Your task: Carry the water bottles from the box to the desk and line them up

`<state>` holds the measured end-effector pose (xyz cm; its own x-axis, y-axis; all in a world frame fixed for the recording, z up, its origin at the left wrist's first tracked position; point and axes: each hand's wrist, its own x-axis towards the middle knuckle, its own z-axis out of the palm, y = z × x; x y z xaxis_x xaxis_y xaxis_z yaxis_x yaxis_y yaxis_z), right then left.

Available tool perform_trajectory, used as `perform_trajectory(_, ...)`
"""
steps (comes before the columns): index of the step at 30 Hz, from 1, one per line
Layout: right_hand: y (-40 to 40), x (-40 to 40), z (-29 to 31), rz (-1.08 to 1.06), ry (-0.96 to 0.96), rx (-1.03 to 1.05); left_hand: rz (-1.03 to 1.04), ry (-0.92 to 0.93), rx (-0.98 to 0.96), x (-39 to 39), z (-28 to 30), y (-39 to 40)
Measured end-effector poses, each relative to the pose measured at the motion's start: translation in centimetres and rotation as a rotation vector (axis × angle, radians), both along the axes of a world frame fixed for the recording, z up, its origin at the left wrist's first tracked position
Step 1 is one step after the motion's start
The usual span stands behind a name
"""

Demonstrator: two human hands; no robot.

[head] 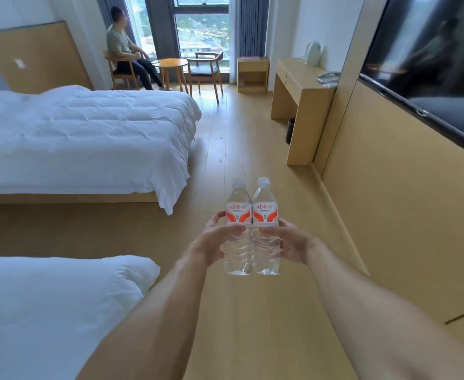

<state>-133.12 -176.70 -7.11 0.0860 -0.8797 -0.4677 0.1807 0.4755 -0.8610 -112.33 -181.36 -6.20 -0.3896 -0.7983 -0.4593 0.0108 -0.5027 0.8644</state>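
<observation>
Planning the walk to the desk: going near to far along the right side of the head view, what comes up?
Right hand gripping the right bottle → black bin → desk → phone → kettle.

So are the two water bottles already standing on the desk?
No, the left hand and right hand hold both bottles up, far from the desk.

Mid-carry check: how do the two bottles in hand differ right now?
The left bottle is gripped by the left hand, the right bottle by the right hand. The right bottle's cap sits slightly higher. Both are upright, capped, clear, same red-and-white label, touching side by side.
</observation>
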Motion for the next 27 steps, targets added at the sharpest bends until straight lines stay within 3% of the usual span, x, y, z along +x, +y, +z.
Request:
perform_trajectory(10, -16.7, -2.8, -1.5, -0.011, 0.003, -0.003, 0.028, 0.022, -0.016, -2.9, -1.0, -16.7)
perform_trajectory(27, -46.8, -6.7, -1.1, -0.156, 0.057, 0.046, -0.137, 0.047, 0.018, -7.4, -1.6, -49.6)
